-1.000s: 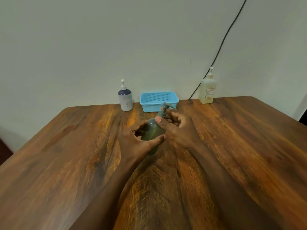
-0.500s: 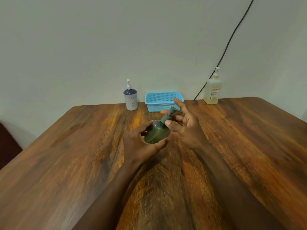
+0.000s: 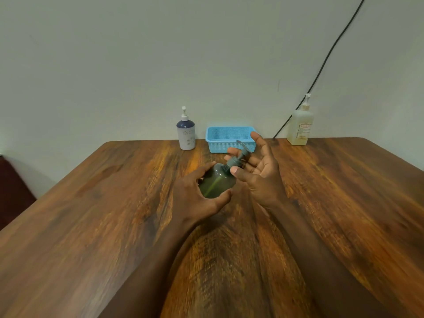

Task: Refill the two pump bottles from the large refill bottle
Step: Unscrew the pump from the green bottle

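My left hand (image 3: 197, 196) grips the body of a dark green pump bottle (image 3: 216, 183), tilted with its top leaning up and to the right, above the middle of the wooden table (image 3: 91, 226). Its grey pump head (image 3: 238, 158) lies between the thumb and fingers of my right hand (image 3: 259, 173), which pinch the collar while the index finger stretches out. A white and navy pump bottle (image 3: 186, 131) stands upright at the back. The large pale yellow refill bottle (image 3: 300, 125) stands at the back right, near the wall.
A light blue mesh basket (image 3: 230, 138) sits at the table's back edge between the two standing bottles, just behind my right hand. A black cable (image 3: 321, 67) runs down the wall to the table beside the refill bottle. A dark object (image 3: 13, 191) shows past the left edge.
The green bottle has tipped from nearly upright to leaning right. My right hand's fingers have spread out around the pump head and turned on it. My view shifted slightly left.
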Demonstrator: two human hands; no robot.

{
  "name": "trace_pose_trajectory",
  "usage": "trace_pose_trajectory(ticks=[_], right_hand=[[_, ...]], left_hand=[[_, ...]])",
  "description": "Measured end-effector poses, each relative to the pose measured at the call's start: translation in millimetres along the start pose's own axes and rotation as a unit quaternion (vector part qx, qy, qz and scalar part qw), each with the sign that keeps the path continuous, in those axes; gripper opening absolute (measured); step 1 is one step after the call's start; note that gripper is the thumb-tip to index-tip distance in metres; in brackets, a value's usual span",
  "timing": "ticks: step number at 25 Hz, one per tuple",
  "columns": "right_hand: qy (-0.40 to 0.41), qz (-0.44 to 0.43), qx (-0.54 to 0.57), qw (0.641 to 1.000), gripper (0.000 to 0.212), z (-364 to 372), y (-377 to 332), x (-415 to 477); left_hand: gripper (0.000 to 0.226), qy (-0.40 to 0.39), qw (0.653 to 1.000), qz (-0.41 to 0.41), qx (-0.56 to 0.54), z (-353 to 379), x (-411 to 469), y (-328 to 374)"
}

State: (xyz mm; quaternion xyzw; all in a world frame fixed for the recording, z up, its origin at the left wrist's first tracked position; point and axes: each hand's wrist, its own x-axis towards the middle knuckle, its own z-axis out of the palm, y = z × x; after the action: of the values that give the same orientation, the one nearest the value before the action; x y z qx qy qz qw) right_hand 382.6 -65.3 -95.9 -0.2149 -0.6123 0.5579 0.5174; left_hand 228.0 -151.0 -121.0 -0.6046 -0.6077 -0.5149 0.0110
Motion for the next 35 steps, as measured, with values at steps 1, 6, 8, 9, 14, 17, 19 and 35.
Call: trace_pose_trajectory(ticks=[1,6,8,9,14,17,19,35], right_hand=[[-0.005,-0.005,0.002,1.000,0.088,0,0,0],[-0.012,-0.025,-0.006,1.000,0.085,0,-3,-2],[-0.026,-0.025,-0.057,0.998,0.077,-2,-4,-4],[-0.029,-0.027,-0.102,0.994,0.071,-2,-4,-5],[0.030,-0.067,-0.192,0.979,0.057,-5,-5,-5],[0.052,-0.091,-0.140,0.985,0.050,-11,-8,-3],[0.062,-0.093,-0.099,0.989,0.047,-14,-10,-1],[0.130,-0.093,-0.190,0.969,0.028,-26,12,0]], left_hand=[[0.073,-0.018,1.000,-0.002,-0.014,-2,1,-1],[0.054,-0.084,0.993,-0.015,-0.082,-12,3,-7],[0.046,-0.087,0.993,-0.001,-0.080,-13,3,-6],[0.043,-0.087,0.993,0.005,-0.077,-12,3,-5],[0.053,-0.102,0.993,0.005,-0.054,-13,5,-12],[0.059,-0.114,0.992,-0.008,-0.048,-16,7,-20],[0.068,-0.118,0.992,-0.024,-0.047,-18,8,-26],[0.087,-0.129,0.981,-0.141,-0.024,-45,18,-48]])
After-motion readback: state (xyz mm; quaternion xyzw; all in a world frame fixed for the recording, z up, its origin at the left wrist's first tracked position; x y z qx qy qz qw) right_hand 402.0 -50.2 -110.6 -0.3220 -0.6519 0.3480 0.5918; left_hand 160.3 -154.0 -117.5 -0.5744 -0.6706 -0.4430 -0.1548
